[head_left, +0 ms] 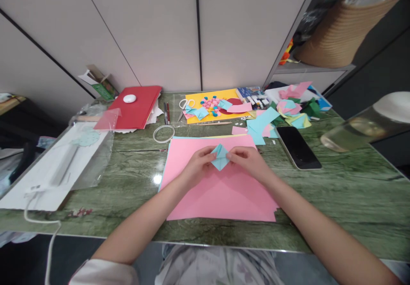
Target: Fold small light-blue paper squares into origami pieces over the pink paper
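A small light-blue folded paper [220,158], turned like a diamond with crease lines on it, is held up between both hands. My left hand [201,162] pinches its left corner between thumb and fingers. At the right corner, my right hand [245,158] grips it the same way. Below the hands lies a stack of large paper sheets with a pink sheet [221,199] on top. Blue and yellow edges of other sheets peek out along the stack's far and left sides.
Beyond the stack lie a tape roll [164,133], scissors [186,104], a pencil [214,124] and a yellow sheet [192,118] bearing small pompom-like pieces. Coloured paper scraps [262,122], a phone [298,147] and a bottle [355,127] are rightward. A red folder [137,110] stands off left.
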A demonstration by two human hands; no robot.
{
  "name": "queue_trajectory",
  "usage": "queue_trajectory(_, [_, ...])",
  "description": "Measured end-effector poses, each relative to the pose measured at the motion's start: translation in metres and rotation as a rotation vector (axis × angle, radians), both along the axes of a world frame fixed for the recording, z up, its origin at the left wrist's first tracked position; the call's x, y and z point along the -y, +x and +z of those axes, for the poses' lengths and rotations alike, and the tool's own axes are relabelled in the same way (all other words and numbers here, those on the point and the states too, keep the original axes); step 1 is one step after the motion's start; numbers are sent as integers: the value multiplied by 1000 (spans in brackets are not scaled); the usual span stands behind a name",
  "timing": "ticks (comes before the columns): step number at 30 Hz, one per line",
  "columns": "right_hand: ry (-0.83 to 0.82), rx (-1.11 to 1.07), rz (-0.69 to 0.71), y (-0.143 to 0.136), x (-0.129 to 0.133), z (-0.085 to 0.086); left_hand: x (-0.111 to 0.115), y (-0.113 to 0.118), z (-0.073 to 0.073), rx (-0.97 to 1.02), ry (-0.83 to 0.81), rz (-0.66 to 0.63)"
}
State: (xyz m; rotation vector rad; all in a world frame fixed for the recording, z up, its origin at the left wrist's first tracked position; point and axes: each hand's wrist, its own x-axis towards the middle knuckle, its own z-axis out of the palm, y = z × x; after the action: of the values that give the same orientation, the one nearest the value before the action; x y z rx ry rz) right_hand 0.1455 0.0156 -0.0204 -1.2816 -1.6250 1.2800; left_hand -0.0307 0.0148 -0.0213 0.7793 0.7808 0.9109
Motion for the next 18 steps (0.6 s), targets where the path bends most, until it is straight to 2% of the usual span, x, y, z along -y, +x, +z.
queue_trajectory(8, [91,135,28,-5,5,3,2,0,0,-128,61,-14])
queue_trajectory(18, [145,250,-33,-5,6,3,2,1,-7,-115,18,-57])
